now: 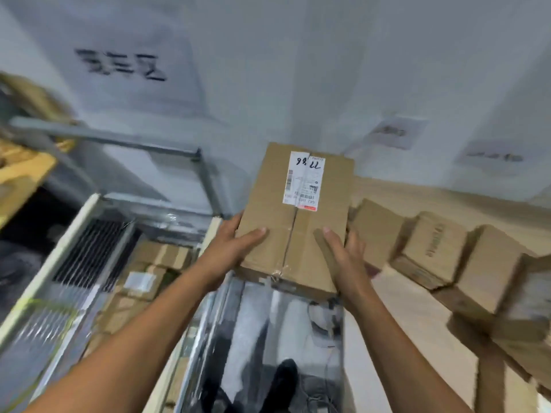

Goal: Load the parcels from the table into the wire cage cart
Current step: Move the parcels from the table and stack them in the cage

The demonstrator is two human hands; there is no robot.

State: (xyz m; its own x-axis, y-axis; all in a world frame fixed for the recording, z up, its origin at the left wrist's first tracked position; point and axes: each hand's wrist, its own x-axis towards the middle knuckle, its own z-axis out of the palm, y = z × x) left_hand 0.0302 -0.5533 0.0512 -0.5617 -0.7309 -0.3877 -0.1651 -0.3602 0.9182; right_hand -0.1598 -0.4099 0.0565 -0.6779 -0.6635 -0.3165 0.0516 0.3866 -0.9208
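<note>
A brown cardboard parcel with a white shipping label is held up in the air at the centre of view. My left hand grips its near left corner, thumb on top. My right hand grips its near right side, thumb lying on the top face. The wire cage cart stands below on the left, with several brown parcels lying inside it. More parcels lie in a row on the pale table at the right.
A grey metal frame rises behind the cart against the white wall. Paper signs hang on the wall. A shiny metal panel stands between cart and table, below the held parcel. Shelving with boxes is at the far left.
</note>
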